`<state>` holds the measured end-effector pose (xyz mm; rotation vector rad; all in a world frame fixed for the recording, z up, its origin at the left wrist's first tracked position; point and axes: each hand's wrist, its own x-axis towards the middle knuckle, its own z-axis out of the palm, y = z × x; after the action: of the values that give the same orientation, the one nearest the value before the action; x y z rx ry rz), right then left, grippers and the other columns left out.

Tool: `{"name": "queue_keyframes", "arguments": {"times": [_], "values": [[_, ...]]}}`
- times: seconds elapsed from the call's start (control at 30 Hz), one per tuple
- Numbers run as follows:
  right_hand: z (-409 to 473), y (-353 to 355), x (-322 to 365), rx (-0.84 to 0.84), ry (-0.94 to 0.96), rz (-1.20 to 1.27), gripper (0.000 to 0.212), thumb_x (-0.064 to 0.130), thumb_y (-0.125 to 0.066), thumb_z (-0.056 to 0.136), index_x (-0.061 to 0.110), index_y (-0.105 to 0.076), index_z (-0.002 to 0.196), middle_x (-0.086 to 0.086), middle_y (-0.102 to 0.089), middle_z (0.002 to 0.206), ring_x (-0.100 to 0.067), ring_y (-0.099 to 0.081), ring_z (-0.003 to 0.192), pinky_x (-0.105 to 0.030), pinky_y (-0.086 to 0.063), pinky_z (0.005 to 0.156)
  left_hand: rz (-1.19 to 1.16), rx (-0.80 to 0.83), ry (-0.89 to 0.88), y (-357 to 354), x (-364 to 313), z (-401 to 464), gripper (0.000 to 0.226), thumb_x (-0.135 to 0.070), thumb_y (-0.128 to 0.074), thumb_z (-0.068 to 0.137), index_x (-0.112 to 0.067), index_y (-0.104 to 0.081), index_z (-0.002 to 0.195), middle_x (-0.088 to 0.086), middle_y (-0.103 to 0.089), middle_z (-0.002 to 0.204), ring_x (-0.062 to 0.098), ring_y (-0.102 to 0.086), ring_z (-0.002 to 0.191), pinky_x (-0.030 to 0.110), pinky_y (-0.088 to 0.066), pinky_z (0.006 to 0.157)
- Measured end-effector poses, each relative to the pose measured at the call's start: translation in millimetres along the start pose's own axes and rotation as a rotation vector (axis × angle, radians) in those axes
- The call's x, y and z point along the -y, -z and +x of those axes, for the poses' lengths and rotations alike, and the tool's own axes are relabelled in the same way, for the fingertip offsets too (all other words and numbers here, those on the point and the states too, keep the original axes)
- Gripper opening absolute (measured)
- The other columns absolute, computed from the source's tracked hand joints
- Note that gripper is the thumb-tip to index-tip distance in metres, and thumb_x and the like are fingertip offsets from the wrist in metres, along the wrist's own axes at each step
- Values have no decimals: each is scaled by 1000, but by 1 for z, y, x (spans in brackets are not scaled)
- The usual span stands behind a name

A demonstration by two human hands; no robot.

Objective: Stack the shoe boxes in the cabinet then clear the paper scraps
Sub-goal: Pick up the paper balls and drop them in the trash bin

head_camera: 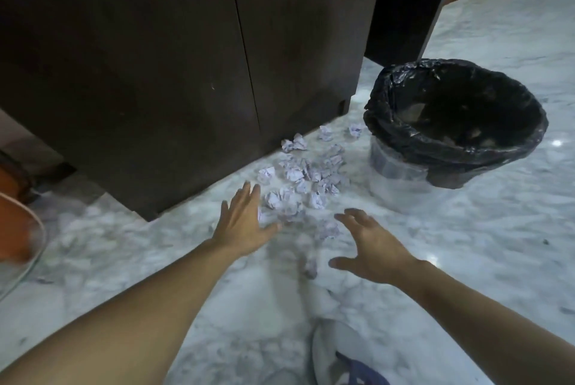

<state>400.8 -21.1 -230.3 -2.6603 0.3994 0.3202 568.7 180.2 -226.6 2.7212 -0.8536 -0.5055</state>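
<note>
We see the crumpled white paper scraps [306,177] scattered on the grey-white marble floor [466,260], just in front of the closed dark brown wooden cabinet [174,57] and beside the clear plastic bin with a black liner bag [454,123]. Our left hand [242,224] reaches to the near edge of the pile, fingers straight and spread; our right hand [370,247] hovers nearby, fingers loosely spread, holding nothing
</note>
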Motion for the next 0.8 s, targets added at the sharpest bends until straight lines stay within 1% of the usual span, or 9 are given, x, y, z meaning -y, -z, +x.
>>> {"name": "queue_keyframes", "arguments": {"times": [0.07, 0.17, 0.3, 0.37, 0.47, 0.57, 0.67, 0.73, 0.8], "values": [[4, -18, 5, 74, -15, -26, 111, 66, -70, 73, 23, -10, 155, -4, -1, 164, -27, -13, 149, -41, -30, 115, 3, -16, 50, -21, 17, -5, 103, -59, -59, 84, -14, 0, 155, 8, 11, 163, 24, 3, 150, 50, -4, 120], [13, -39, 5, 103, -30, -59, 121, 71, -68, 70, 23, 2, 156, -2, 15, 163, -27, 5, 151, -44, -17, 121, 38, -30, 68, -53, 33, -6, 115, -72, -54, 77, -14, 8, 154, 10, 21, 160, 27, 9, 150, 53, 0, 119], [31, -57, 4, 86, -33, -102, 125, 78, -61, 69, 23, 11, 155, -2, 24, 161, -27, 12, 151, -50, -10, 121, 58, -57, 69, -79, 42, 1, 117, -83, -25, 67, -12, 14, 152, 13, 29, 156, 35, 13, 148, 53, 8, 116], [41, -61, 3, 81, -41, -117, 126, 82, -55, 68, 24, 18, 154, -4, 30, 160, -28, 17, 150, -53, -7, 121, 60, -87, 50, -87, 44, 8, 115, -81, -21, 68, -9, 10, 153, 14, 28, 156, 36, 13, 148, 53, 7, 116], [60, -62, 4, 82, -48, -132, 122, 83, -49, 72, 27, 24, 152, -6, 37, 156, -30, 24, 148, -56, -4, 120, 65, -87, 51, -93, 49, 20, 112, -79, -16, 68, -12, 14, 152, 12, 33, 155, 31, 22, 147, 51, 8, 117], [81, -61, 4, 88, -12, -152, 116, 85, -45, 73, 32, 22, 152, -7, 37, 156, -32, 24, 147, -56, -2, 120, 68, -85, 19, -97, 53, 31, 107, -80, -19, 72, -18, 10, 154, 12, 30, 157, 30, 23, 146, 51, 7, 118], [98, -59, 1, 73, 77, -198, 106, 88, -37, 73, 41, 17, 151, -7, 32, 159, -33, 18, 149, -59, -9, 118, 87, -99, -39, -101, 53, 39, 101, -83, -18, 76, -24, 10, 153, 14, 25, 159, 33, 18, 147, 51, 6, 118], [105, -59, -1, 80, 116, -242, 96, 87, -28, 73, 46, 12, 150, -6, 21, 162, -34, 11, 150, -61, -15, 115, 86, -99, -75, -100, 50, 43, 95, -82, -17, 79, -30, 11, 153, 13, 24, 159, 32, 18, 148, 52, 6, 117], [110, -58, 1, 58, 135, -265, 87, 85, -21, 74, 47, -7, 151, -8, 2, 164, -36, -2, 150, -60, -24, 112, 90, -99, -114, -99, 46, 47, 88, -74, -23, 84, -31, 7, 154, 13, 22, 160, 33, 16, 148, 53, 3, 118]]}}
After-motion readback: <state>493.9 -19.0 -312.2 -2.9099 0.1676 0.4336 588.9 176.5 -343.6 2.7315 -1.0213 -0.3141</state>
